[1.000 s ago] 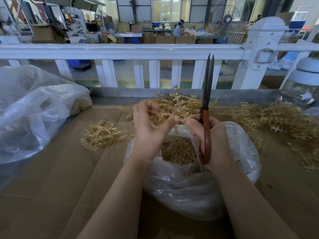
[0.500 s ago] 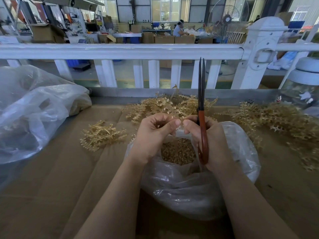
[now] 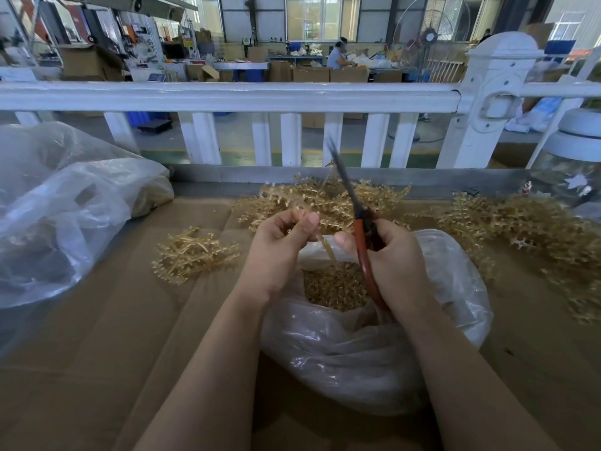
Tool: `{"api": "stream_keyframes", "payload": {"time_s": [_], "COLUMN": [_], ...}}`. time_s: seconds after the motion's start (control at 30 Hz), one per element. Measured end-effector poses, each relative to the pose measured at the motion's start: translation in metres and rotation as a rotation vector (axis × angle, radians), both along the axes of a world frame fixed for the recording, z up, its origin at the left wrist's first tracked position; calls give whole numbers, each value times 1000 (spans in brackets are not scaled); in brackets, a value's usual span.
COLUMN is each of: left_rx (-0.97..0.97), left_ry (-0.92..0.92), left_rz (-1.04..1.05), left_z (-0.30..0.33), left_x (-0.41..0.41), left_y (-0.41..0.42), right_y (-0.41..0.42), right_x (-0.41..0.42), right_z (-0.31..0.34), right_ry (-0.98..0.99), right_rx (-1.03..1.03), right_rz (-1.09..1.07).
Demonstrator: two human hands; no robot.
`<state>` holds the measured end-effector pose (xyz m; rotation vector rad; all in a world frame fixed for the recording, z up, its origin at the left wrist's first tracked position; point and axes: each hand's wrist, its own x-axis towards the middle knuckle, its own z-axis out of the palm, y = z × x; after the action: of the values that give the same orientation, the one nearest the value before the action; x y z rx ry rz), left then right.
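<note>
bare stem pinched over the bag, scissors tilted up

the fingers [image 3: 309, 220] of my left hand [image 3: 279, 255] are pressed together on the top of a thin gold stem [image 3: 327, 250], thumb against forefinger. the stem hangs from that pinch over the mouth of the clear bag [image 3: 357, 359]. my right hand [image 3: 398, 265] has its fingers curled round the red handles of the scissors [image 3: 361, 242], thumb tip just beside the stem. the blades point up toward the white railing [image 3: 227, 96] and are smeared by blur, so i cannot tell whether they are apart or closed. inside the bag lie the cut gold pieces [image 3: 335, 284]. beyond the hands is a heap of uncut gold sprigs [image 3: 325, 198], with a bigger heap [image 3: 520, 222] to the right and a small bunch [image 3: 195, 253] to the left on the cardboard worktop [image 3: 97, 353].

what could go wrong, as i judge it: the stem is thin and held only at its end, so a loose pinch could drop it among the sorted pieces. bringing the blades down beside the left thumb in a hurry could nick it. the bag mouth is slack, and a forearm leaning on it could fold it shut, sending pieces onto the worktop.
</note>
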<state>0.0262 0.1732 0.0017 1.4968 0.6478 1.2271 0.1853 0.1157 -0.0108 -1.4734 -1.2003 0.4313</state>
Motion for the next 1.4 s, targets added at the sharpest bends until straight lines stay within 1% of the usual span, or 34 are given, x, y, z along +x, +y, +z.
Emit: {"api": "stream_keyframes", "payload": {"time_s": [0.13, 0.23, 0.37, 0.6, 0.8, 0.93, 1.03, 1.2, 1.4], "left_rx": [-6, -11, -26, -45, -44, -76, -93, -36, -21], "left_ry": [3, -15, 8, 31, 27, 2, -52, -56, -77], "left_rz": [39, 33, -9, 11, -13, 16, 33, 70, 60], "left_z": [-2, -1, -1, 0, 0, -1, -2, -4, -3], "left_x": [-2, -4, -5, -7, -7, -5, -4, -3, -2], "left_y": [3, 2, 2, 4, 3, 3, 5, 7, 5], "right_y": [-1, -2, -4, -2, 1, -1, -2, -2, -5], "right_x": [2, 2, 1, 1, 3, 1, 0, 0, -2], "right_z": [-4, -5, -7, -10, -13, -11, -10, -11, -7], "right_ry": [-250, -370, -497, -506, -543, -555, -594, -615, -588], "right_rx": [-107, -107, -74, -85, -100, -90, -70, -78, -62], "right_rz": [-63, -73, -72, -68, -101, -87, -78, -96, -87]}}
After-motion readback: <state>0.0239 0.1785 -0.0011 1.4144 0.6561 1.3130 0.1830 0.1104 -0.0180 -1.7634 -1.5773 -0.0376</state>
